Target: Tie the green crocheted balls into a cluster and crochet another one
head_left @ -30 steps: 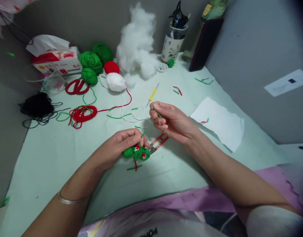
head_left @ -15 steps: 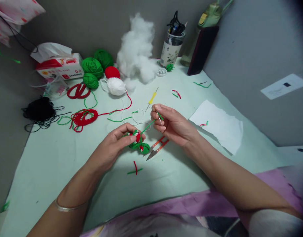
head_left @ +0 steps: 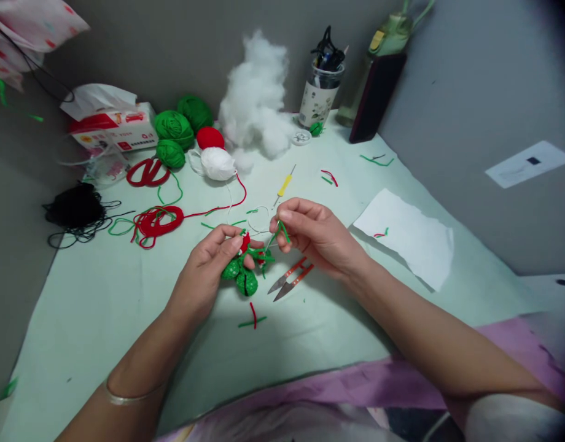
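Observation:
My left hand (head_left: 209, 261) is closed on a small green and red crocheted piece (head_left: 241, 275), held just above the pale green table (head_left: 102, 307). Right beside it, my right hand (head_left: 310, 233) pinches a needle threaded with green yarn (head_left: 279, 232), its tip at the piece. Red-handled thread snips (head_left: 289, 279) lie on the table under my right hand. A short red and green yarn scrap (head_left: 252, 318) lies just below the piece.
At the back stand green yarn balls (head_left: 174, 126), a red ball (head_left: 209, 137), a white ball (head_left: 217, 162), white stuffing (head_left: 255, 98), a tissue box (head_left: 112, 126), a pen jar (head_left: 320, 92). Red scissors (head_left: 147, 172), black yarn (head_left: 73, 205), a yellow crochet hook (head_left: 285, 183) and white paper (head_left: 409, 236) lie around.
My right hand moved left and down, bringing the needle to the crocheted piece. My left hand lifted and turned the piece.

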The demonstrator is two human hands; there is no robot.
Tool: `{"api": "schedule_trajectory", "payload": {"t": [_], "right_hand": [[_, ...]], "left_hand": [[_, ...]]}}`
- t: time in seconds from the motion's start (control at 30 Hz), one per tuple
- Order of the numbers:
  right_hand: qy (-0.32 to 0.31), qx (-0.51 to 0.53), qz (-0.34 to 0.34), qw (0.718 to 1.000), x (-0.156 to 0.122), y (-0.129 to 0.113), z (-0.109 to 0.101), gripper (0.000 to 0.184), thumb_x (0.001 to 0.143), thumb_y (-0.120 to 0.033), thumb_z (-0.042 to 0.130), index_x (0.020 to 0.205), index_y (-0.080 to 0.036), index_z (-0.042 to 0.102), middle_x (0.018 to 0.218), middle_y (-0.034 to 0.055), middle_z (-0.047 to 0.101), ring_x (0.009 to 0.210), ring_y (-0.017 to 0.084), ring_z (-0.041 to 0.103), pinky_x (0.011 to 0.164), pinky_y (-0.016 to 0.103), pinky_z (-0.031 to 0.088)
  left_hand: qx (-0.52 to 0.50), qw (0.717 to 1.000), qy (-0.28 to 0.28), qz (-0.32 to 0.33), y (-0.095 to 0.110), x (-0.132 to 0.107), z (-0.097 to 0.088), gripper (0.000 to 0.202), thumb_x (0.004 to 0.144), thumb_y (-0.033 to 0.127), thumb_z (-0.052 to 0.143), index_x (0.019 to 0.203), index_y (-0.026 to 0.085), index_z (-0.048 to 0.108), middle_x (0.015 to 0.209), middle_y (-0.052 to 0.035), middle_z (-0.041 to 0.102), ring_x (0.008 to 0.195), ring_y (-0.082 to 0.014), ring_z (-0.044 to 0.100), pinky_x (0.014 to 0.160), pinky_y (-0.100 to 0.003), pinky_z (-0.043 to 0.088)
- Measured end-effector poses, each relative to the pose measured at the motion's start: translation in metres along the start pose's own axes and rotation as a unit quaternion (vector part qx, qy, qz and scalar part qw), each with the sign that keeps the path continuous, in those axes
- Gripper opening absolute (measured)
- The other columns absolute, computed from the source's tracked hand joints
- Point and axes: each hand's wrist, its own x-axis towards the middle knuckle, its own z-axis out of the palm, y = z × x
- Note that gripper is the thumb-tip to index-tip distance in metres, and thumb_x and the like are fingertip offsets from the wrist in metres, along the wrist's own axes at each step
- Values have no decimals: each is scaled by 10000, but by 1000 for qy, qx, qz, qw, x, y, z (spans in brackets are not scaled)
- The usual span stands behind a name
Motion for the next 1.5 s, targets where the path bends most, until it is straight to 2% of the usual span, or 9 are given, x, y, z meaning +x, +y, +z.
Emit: {"api": "schedule_trajectory", "payload": {"t": [0.13,0.23,0.4,0.77,1.0,1.23,1.37,1.5], "right_hand": [[16,-33,-36,999,-1,3,1,260,780,-374,881,809,-178,713,706,-26,710,585,85,664,572,190,575],[26,-41,-57,997,-2,6,3,241,793,-362,872,821,-178,718,752,-9,743,622,93,694,615,199,601],[47,-35,-48,997,-2,13,7,272,771,-382,884,828,-183,708,753,-4,749,672,118,734,655,220,626],[77,-86,-115,987,-6,12,12,255,810,-393,855,815,-190,702,764,-4,746,631,110,718,670,237,633],[99,-138,-153,974,-10,9,16,243,829,-393,836,808,-190,704,743,-3,729,680,132,733,667,245,627],[115,-213,-224,944,-13,16,15,198,867,-363,801,820,-196,705,724,-11,708,643,120,687,644,253,604],[84,-234,-217,944,-12,16,13,238,858,-400,809,826,-189,702,745,-8,708,662,119,691,667,255,593],[58,-250,-156,954,-11,15,11,242,846,-408,810,821,-190,708,744,-1,705,671,127,670,654,264,563]], "left_hand": [[8,1000,-9,-1,0,-1,0,218,954,424,689,981,224,607,669,31,692,591,-116,600,578,-202,499],[2,1000,-15,-5,-1,-1,2,225,957,423,687,963,213,605,678,28,698,592,-106,609,584,-194,498],[-23,999,-29,-11,-1,-2,4,242,941,423,711,978,214,595,667,33,697,579,-110,624,566,-196,496],[-47,998,-34,-14,-1,-2,6,229,946,416,711,952,209,612,693,26,705,599,-117,649,578,-204,521],[-43,998,-29,-16,-2,-3,5,201,967,397,688,978,216,602,719,30,726,620,-117,665,609,-210,534],[-52,998,-25,4,-1,-1,6,204,938,355,726,1008,209,602,846,-9,786,719,-159,726,685,-258,556],[-64,998,1,26,1,2,7,203,895,327,775,982,207,636,849,-7,791,800,-175,742,734,-268,561],[-62,995,56,44,2,3,4,162,865,277,800,952,207,682,827,2,792,807,-158,736,784,-263,565]]}}
